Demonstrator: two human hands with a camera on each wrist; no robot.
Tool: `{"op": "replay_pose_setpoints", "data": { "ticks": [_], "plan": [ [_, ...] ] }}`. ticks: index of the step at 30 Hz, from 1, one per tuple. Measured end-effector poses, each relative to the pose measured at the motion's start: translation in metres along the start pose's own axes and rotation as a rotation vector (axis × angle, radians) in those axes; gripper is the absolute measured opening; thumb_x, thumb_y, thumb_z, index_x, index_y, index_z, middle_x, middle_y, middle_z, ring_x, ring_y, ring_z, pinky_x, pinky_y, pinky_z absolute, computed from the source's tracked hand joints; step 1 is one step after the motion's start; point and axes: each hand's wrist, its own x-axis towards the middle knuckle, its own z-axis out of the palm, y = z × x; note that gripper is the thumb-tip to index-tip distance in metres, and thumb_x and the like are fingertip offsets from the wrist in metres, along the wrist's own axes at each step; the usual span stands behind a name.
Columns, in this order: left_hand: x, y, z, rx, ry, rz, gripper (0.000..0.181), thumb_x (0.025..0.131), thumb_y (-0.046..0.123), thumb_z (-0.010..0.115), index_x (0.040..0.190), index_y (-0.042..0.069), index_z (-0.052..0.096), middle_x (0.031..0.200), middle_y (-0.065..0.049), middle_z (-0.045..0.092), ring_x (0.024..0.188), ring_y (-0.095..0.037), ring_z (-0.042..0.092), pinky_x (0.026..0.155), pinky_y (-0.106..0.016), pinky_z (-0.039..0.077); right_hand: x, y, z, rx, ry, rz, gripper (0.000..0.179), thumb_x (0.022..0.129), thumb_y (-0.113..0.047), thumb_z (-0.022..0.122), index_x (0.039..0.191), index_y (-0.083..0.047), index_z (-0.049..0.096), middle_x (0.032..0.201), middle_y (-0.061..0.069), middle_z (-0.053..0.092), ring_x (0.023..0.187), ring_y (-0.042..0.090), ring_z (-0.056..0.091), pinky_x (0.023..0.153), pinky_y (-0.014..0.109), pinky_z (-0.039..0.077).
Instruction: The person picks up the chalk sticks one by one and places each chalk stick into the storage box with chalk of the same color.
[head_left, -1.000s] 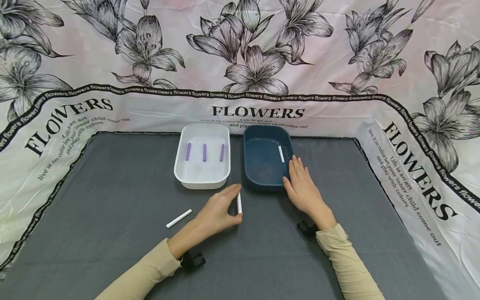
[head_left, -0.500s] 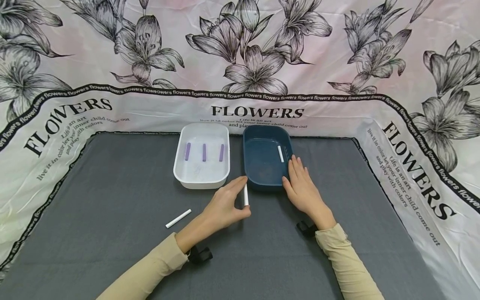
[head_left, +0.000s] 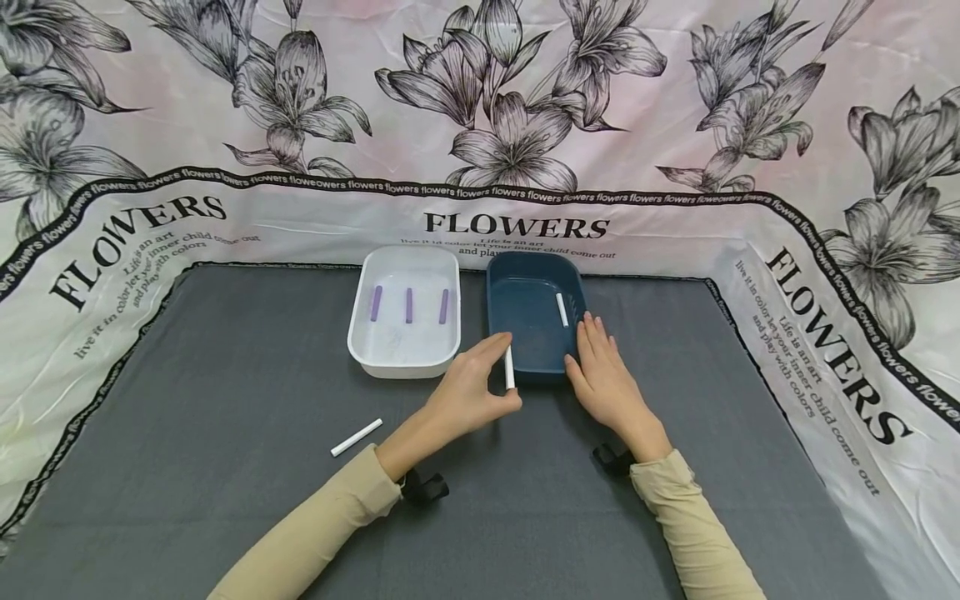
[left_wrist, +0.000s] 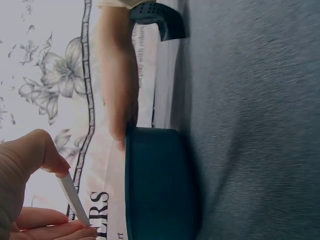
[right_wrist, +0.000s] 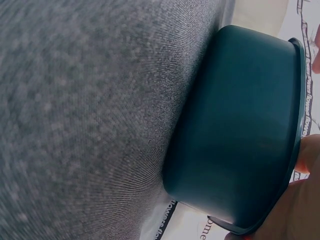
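My left hand (head_left: 467,387) pinches a white stick of chalk (head_left: 509,367) by its ends between thumb and fingertips, over the front left edge of the dark blue tub (head_left: 528,363). In the left wrist view that chalk (left_wrist: 74,200) is held higher than the rim of the tub (left_wrist: 160,185). My right hand (head_left: 606,375) rests with straight fingers along the right rim of the tub, its thumb at the front corner. Inside the tub lies another white chalk (head_left: 562,309). A third white chalk (head_left: 357,437) lies on the grey cloth, left of my left wrist.
To the left of the blue tub stands a white tub (head_left: 405,358), holding three purple chalks (head_left: 408,306) side by side. Both stand at the back of the grey tablecloth (head_left: 225,400), against a flower-printed white border (head_left: 517,225).
My left hand has moved right and away from me with the chalk, from in front of the gap between the tubs to over the blue tub's edge. My right hand has stayed put.
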Motion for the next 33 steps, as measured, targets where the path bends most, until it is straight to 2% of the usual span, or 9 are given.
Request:
{"op": "replay_pose_setpoints", "data": {
  "ticks": [7,14,18,22,27,33],
  "plan": [
    [0.023,0.002,0.001,-0.032,0.0,-0.009,0.073,0.08,0.016,0.073,0.146,-0.002,0.046,0.148,-0.019,0.047,0.137,-0.029,0.045,0.105,-0.042,0.044,0.0,0.0,0.0,-0.001,0.006,0.002,0.066,0.109,-0.034,0.032,0.154,0.009,0.013,0.164,0.021,0.002,0.151,0.035,0.0,0.119,0.056,0.009],
    [0.044,0.0,0.005,-0.022,0.006,-0.009,0.072,0.082,0.016,0.072,0.146,-0.001,0.046,0.15,-0.018,0.045,0.137,-0.029,0.046,0.105,-0.042,0.045,0.0,0.001,0.001,0.006,0.004,0.001,0.065,0.109,-0.033,0.033,0.154,0.009,0.013,0.164,0.021,0.002,0.151,0.035,-0.001,0.119,0.056,0.009],
    [0.057,-0.004,0.006,-0.017,0.012,0.011,0.07,0.081,0.015,0.072,0.145,-0.001,0.047,0.149,-0.018,0.046,0.135,-0.028,0.048,0.104,-0.041,0.046,-0.001,0.002,0.002,0.009,0.004,0.001,0.066,0.109,-0.034,0.032,0.154,0.009,0.012,0.164,0.02,0.001,0.151,0.034,-0.002,0.119,0.056,0.008],
    [0.069,-0.007,0.005,-0.001,-0.004,0.01,0.071,0.081,0.016,0.072,0.145,0.0,0.047,0.149,-0.016,0.047,0.134,-0.028,0.049,0.104,-0.041,0.046,-0.001,0.001,0.002,0.012,0.001,0.0,0.066,0.109,-0.035,0.031,0.155,0.009,0.012,0.164,0.021,0.001,0.151,0.035,-0.002,0.119,0.055,0.007],
    [0.085,-0.01,0.005,0.017,-0.042,-0.035,0.072,0.081,0.021,0.073,0.146,0.002,0.047,0.15,-0.014,0.046,0.136,-0.027,0.046,0.106,-0.042,0.044,0.0,0.001,0.002,0.001,-0.008,0.005,0.066,0.109,-0.034,0.032,0.155,0.008,0.011,0.164,0.02,0.001,0.151,0.034,-0.002,0.119,0.056,0.008],
    [0.105,-0.014,0.007,0.014,-0.085,-0.132,0.072,0.083,0.027,0.076,0.146,0.005,0.049,0.15,-0.011,0.047,0.138,-0.026,0.043,0.108,-0.043,0.042,0.001,0.001,0.001,0.002,-0.002,0.003,0.065,0.109,-0.032,0.032,0.154,0.01,0.013,0.164,0.021,0.002,0.151,0.038,0.002,0.118,0.057,0.01]
  ]
}}
